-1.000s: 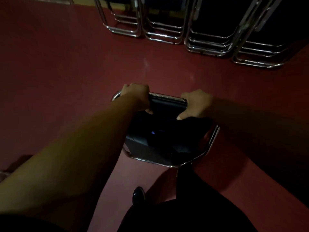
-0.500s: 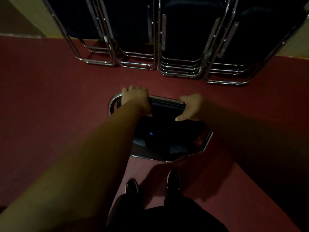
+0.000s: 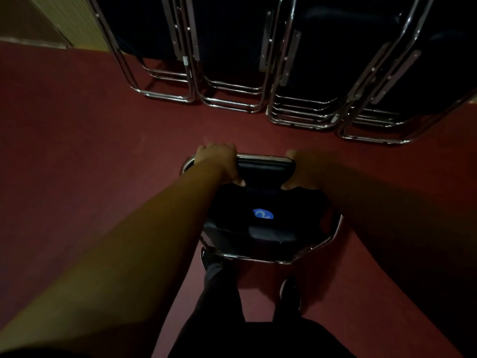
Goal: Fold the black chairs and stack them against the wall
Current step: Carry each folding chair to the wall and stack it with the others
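Ahead, stacked chairs (image 3: 317, 60), open floor (image 3: 245, 129), held chair (image 3: 265, 169)

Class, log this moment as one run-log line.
left hand: grips black chair backrest | right hand: grips same backrest | stacked chairs: ahead, untouched

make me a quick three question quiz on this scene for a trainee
1. True or false: the left hand and the right hand both grip the top of the black chair.
2. The stacked chairs stand: A) ahead of the person, by the wall; B) behind the person; C) on a table.
3. Fill in: the sticker on the black chair is ___.
Key: 1 true; 2 A; 3 blue.
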Tool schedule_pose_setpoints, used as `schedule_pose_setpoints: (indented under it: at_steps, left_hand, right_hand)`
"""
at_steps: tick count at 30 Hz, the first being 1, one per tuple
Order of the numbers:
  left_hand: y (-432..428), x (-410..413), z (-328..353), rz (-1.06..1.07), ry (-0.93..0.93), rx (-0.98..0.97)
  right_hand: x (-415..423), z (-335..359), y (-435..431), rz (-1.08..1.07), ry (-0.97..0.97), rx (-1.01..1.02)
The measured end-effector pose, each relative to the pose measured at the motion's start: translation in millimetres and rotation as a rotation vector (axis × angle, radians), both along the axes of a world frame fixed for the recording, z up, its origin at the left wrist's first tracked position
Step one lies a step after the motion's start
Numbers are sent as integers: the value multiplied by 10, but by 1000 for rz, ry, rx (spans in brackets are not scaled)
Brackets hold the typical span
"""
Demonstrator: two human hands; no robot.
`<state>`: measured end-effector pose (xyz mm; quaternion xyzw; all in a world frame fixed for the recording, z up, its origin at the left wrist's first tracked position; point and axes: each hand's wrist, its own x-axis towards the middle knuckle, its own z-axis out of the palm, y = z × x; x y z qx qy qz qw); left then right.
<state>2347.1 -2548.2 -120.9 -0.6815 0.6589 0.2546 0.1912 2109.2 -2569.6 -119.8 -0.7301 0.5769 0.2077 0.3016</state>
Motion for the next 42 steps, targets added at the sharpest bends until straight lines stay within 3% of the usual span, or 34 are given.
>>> schedule_pose_setpoints:
  at_steps: [12,20,25,32,42]
  left_hand:
    - [-271,1378,-203,258,63,19]
    - [-484,1751,-309,466,34,58]
    - [-865,1547,-361,518,-17,145]
    - [-1966,770,-103,425,-85,257]
    - [-3322,354,342,341,-173,188]
  right_hand:
    - [1520,96,-747,271,124,-151]
    - [2042,-74,-1276,464,118,-163]
    - [1898,-165,-1805,572,73,-112]
    - [996,-116,-2715,579,-45,12]
    - [551,133,-3914,553,-80,-52]
